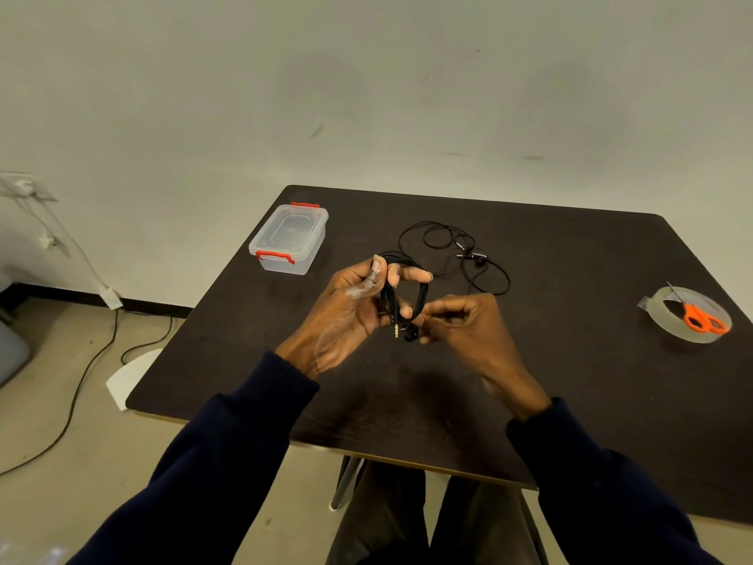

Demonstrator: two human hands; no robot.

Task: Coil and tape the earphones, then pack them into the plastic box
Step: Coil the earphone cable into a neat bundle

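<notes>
Fingers of the left hand (346, 307) hold coiled black earphones (407, 295) above the table (570, 381); the right hand (468, 324) pinches the coil's lower end, partly hiding it. Beyond the coil lies a loose second pair (460, 254). Left of it, the closed plastic box (290, 238) sits near the table's edge.

The table (570, 360) has a dark, matt top with a faint worn sheen, and a pale raw edge shows along its near side. At ten o'clock from the hands the plastic box (290, 238) is clear, smooth and glossy with red plastic clasps, while at three o'clock the tape roll (668, 326) looks translucent and shiny under scissors (703, 318) with glossy orange plastic handles. The coiled earphones (421, 297) are matt black rubbery cable ending in a bright metal plug, a strip of clear shiny tape clings to the left hand (346, 316), and the sleeves (228, 454) are dark, soft matt cloth.
</notes>
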